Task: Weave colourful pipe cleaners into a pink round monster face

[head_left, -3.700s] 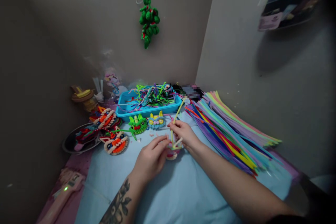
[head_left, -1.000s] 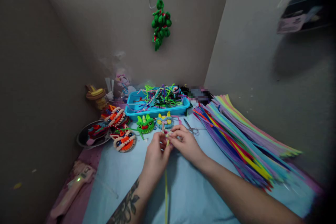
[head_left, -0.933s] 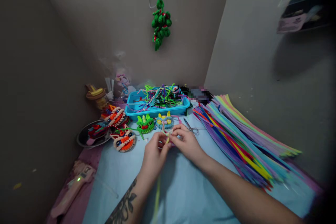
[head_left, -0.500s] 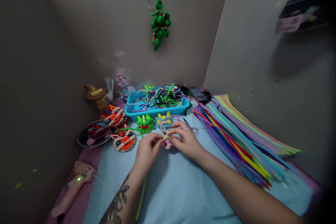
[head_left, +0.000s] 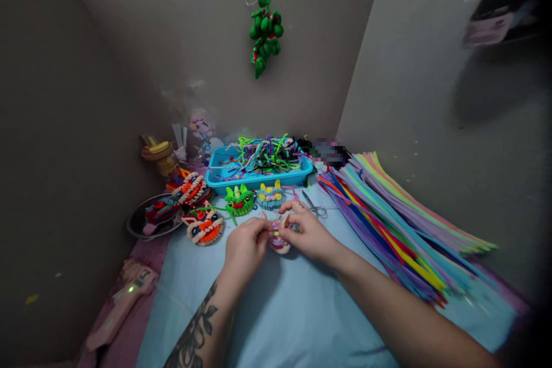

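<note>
My left hand [head_left: 245, 247] and my right hand [head_left: 306, 233] meet over the light blue cloth [head_left: 302, 310], both pinched on a small pink and cream pipe-cleaner figure [head_left: 278, 240]. The figure sits between my fingertips, partly hidden by them. Just beyond my hands lie a green horned pipe-cleaner face [head_left: 239, 200] and a blue one with yellow ears [head_left: 269, 196]. Small scissors [head_left: 314, 207] lie right of my right hand's fingers.
A blue tray [head_left: 259, 175] of pipe-cleaner scraps stands at the back. A long fan of coloured pipe cleaners [head_left: 397, 224] fills the right side. Orange and white figures [head_left: 202, 229], a dark bowl [head_left: 149, 219] and a pink glue gun [head_left: 118, 307] lie left. A green ornament [head_left: 264, 31] hangs on the wall.
The long yellow-green pipe cleaner that trailed toward me from my left hand is no longer in view. My hands have stayed together on the small figure.
</note>
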A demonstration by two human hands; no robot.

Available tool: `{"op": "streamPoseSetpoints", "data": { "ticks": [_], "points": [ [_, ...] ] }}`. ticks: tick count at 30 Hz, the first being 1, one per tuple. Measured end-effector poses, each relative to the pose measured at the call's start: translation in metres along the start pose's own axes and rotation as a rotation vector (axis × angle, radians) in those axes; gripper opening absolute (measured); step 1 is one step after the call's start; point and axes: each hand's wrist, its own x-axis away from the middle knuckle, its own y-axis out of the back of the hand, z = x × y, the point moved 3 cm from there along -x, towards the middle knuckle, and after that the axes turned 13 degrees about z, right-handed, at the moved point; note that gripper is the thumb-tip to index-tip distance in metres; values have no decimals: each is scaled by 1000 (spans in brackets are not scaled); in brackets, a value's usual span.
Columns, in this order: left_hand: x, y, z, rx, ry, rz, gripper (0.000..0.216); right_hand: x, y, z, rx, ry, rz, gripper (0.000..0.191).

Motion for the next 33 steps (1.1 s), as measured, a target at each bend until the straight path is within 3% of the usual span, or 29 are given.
{"op": "streamPoseSetpoints", "data": {
  "ticks": [6, 11, 18, 25, 33],
  "points": [
    [-2, -1, 8, 153, -21, 7, 7, -2, 5, -9, -47, -3, 8, 9],
    [-4, 1, 20, 276, 71, -18, 8, -3, 12, -14, -50, -39, 37, 10],
    [-1, 9, 8, 238, 20, -64, 6, 0, 12, -10, -113, -4, 105, 14],
    [-4, 1, 16, 394, 87, 77, 14, 1, 14, -10, -146, 19, 134, 12],
    [-6, 2, 6, 256, 42, 96, 15, 0, 14, -8, -19, -4, 95, 10]
  ]
}}
